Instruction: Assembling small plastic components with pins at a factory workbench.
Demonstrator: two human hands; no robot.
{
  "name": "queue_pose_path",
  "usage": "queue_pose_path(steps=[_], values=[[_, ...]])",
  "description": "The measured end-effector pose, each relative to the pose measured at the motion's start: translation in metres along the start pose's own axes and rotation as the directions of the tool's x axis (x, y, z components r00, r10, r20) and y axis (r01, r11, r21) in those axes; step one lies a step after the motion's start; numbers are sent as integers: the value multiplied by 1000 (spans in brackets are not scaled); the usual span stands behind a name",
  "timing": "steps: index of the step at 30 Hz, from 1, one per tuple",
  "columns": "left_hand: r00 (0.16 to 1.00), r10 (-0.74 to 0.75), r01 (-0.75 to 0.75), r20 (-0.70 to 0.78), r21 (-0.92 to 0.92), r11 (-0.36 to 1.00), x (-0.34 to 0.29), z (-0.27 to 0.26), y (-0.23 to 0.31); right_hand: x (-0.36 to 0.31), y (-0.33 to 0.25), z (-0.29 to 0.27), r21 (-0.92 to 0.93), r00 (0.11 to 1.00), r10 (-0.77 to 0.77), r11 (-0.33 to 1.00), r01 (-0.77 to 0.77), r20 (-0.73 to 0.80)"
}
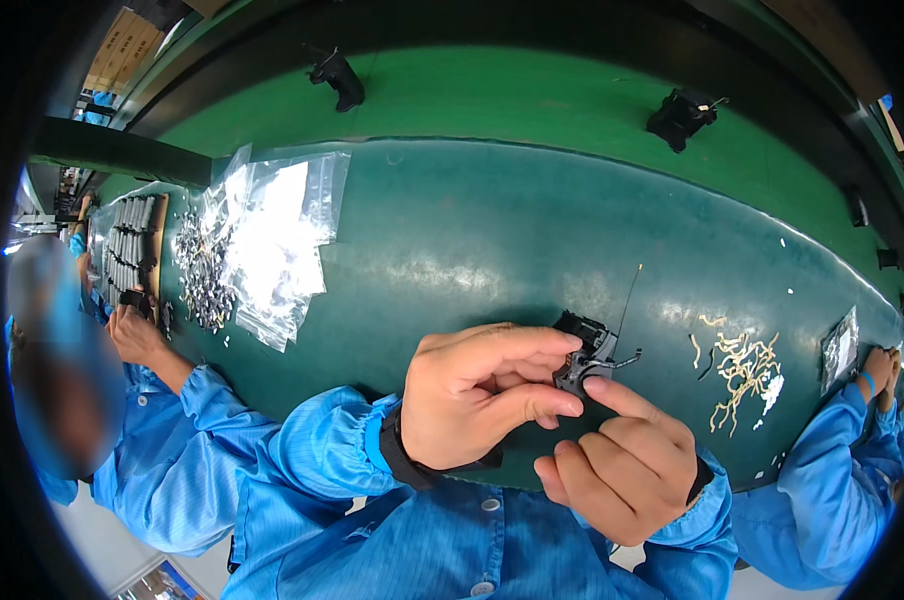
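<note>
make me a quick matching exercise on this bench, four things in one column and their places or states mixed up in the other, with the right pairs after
Things:
1. Left hand
2. Tan strips
3. Right hand
4. Plastic bags

Places or states:
A. Clear, lying left of both hands
B. Gripping the black part between thumb and fingers
C. In a loose tangle, right of both hands
D. Index finger pointed out to the black part, other fingers curled

Pairs: 1-B, 2-C, 3-D, 4-A
</note>
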State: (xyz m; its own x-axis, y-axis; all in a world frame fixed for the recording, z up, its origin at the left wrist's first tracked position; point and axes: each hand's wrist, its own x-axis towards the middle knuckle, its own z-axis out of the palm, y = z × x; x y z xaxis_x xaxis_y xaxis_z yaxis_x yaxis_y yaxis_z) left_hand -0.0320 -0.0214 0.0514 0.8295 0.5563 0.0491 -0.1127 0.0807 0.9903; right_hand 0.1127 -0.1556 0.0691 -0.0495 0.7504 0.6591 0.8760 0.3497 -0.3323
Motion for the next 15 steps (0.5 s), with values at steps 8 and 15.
queue_pose_path(steps=[8, 15], values=[[999, -46, 46, 10, -39, 998, 0, -2, 4, 0, 0, 1, 21, 1000, 3, 1000, -3, -12], [997, 74, -75, 16, 75, 994, 2, 0, 2, 0, 1, 3, 9, 1000, 13, 1000, -13, -5]])
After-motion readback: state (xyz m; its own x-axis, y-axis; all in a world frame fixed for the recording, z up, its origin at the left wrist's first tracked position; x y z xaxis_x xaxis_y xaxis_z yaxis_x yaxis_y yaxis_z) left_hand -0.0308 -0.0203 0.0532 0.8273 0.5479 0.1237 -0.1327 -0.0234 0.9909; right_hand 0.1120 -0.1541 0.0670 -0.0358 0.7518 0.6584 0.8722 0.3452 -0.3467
